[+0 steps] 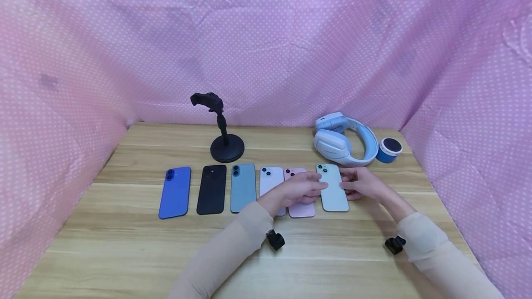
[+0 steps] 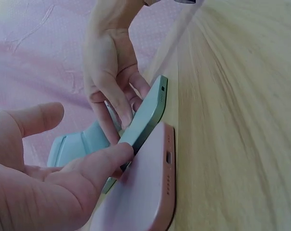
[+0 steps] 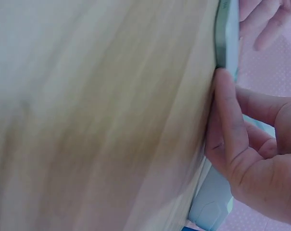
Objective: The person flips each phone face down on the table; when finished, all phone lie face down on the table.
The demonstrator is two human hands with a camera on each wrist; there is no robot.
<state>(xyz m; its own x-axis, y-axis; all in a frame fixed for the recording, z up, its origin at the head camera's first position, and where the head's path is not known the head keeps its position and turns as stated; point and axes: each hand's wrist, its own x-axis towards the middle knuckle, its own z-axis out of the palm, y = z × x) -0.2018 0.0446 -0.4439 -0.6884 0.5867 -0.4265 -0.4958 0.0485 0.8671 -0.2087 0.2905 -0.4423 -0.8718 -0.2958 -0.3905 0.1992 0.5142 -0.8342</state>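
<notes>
A pale green phone (image 1: 334,197) lies back up at the right end of a row, its camera lenses at the far end. My right hand (image 1: 361,183) pinches its right long edge, thumb low against the side and a fingertip over the back. From the other side my left hand (image 1: 297,188) reaches across a pink phone (image 1: 302,211). Its outstretched finger (image 2: 107,159) touches the left part of the green phone, while the left thumb (image 2: 44,119) stands apart. The left hand and sleeve partly cover the pink phone and a white phone (image 1: 271,176).
Farther left in the row lie a teal phone (image 1: 243,190), a black phone (image 1: 211,190) and a blue phone (image 1: 175,193). Behind them stands a black phone stand (image 1: 226,149). Light blue headphones (image 1: 332,144) and a small blue speaker (image 1: 388,151) sit at the back right.
</notes>
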